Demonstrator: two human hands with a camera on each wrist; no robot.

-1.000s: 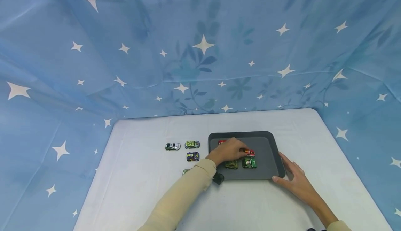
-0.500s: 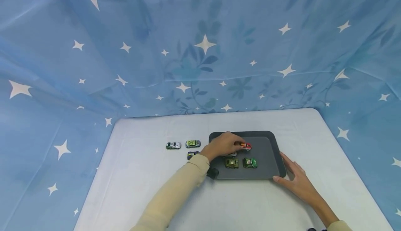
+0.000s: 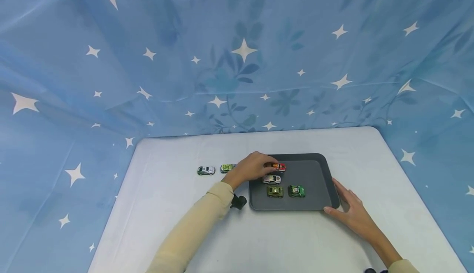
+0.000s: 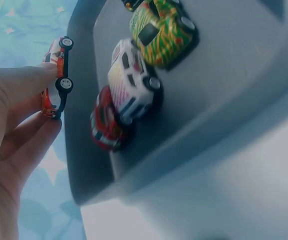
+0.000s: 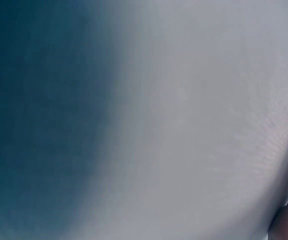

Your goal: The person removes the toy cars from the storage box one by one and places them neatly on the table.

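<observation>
Red and orange, the toy car (image 3: 278, 166) sits pinched in our left hand (image 3: 250, 169) over the far left part of the dark grey tray (image 3: 326, 174), its long axis running left to right across the head view. It lies directly beyond our left fingertips, well apart from our right hand (image 3: 349, 213), so the left is plainly the nearer one. Our left forearm reaches in from the lower left, wrist raised. Our right hand lies flat and relaxed against the tray's near right corner, gripping nothing. A white car (image 3: 272, 179), an olive car (image 3: 275, 191) and a green car (image 3: 296, 190) stand on the tray floor, close to the held car.

From the left wrist, our fingers (image 4: 19, 145) clasp the red-and-orange car (image 4: 55, 77) by its sides, just outside the tray wall (image 4: 84, 150).

From the right wrist we see only pale table surface (image 5: 193, 125); the hand's pose cannot be told there.
</observation>
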